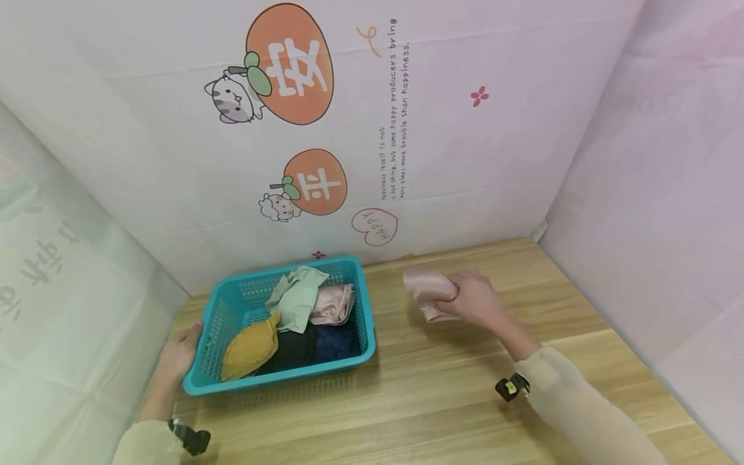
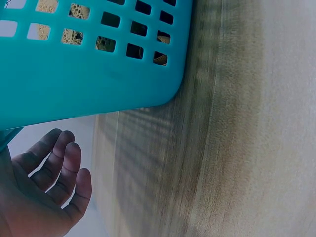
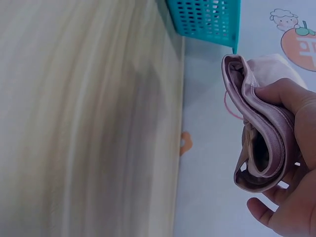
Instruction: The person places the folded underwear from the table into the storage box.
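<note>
The right hand (image 1: 476,300) is gripping a folded, glossy pink satin cloth (image 1: 427,292), fingers curling round it, above the wood-grain table (image 1: 442,394) at the teal perforated plastic basket's (image 1: 360,310) three o'clock. The left hand (image 1: 177,352), fingers relaxed and slightly spread, is resting against the basket's nine o'clock wall. Bare tabletop is lying open at six o'clock.

Looks like a home-style laundry/sorting corner set up as a small booth; wooden tabletop (image 1: 442,400) boxed in on 3 sides by hung cloth sheets (image 1: 145,161) w/ cartoon cat, sheep & orange-fruit prints plus "HAPPY" heart; teal plastic basket (image 1: 366,323) of mixed clothes, e.g. mustard, green, pink, navy items; no machines or shop fittings visible.
</note>
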A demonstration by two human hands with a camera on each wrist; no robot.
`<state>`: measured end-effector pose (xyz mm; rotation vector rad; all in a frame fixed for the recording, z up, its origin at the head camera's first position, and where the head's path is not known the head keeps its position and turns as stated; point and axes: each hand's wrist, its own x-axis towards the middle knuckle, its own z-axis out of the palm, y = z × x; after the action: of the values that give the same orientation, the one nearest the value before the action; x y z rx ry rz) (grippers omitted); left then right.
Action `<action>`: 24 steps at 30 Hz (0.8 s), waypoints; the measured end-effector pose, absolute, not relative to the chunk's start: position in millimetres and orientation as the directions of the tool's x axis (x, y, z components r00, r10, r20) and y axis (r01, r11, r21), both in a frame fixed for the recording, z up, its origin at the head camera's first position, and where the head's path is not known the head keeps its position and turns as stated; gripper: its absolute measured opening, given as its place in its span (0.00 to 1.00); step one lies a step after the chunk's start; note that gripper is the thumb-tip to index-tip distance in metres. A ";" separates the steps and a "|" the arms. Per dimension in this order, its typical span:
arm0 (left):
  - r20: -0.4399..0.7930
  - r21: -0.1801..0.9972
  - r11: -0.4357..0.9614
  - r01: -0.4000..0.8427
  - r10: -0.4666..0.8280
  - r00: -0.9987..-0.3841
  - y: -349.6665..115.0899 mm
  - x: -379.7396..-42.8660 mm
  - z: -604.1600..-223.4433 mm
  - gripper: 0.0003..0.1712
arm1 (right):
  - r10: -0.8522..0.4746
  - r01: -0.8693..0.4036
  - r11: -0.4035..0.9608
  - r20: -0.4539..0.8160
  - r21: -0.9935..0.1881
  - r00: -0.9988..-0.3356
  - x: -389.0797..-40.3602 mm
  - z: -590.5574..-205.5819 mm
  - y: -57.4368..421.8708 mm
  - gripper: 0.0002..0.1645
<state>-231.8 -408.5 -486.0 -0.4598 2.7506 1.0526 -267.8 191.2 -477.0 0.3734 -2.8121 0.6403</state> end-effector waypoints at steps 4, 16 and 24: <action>-0.257 0.621 0.706 -0.342 -0.228 -0.939 -409.3 -232.4 -487.1 0.54 | -0.218 -0.329 0.860 0.302 -0.390 -0.928 -271.6 -470.2 181.1 0.19; -0.266 0.608 0.716 -0.343 -0.224 -0.938 -409.3 -232.9 -485.3 0.55 | -0.273 -0.386 0.826 0.308 -0.411 -0.911 -282.8 -452.7 148.8 0.18; -0.251 0.616 0.715 -0.330 -0.219 -0.943 -409.5 -231.7 -486.6 0.54 | -0.311 -0.426 0.802 0.318 -0.418 -0.896 -288.9 -440.1 130.0 0.20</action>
<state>-231.7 -409.5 -486.6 -0.4454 2.7590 1.0369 -288.9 130.0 -440.1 0.5723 -2.7565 0.7208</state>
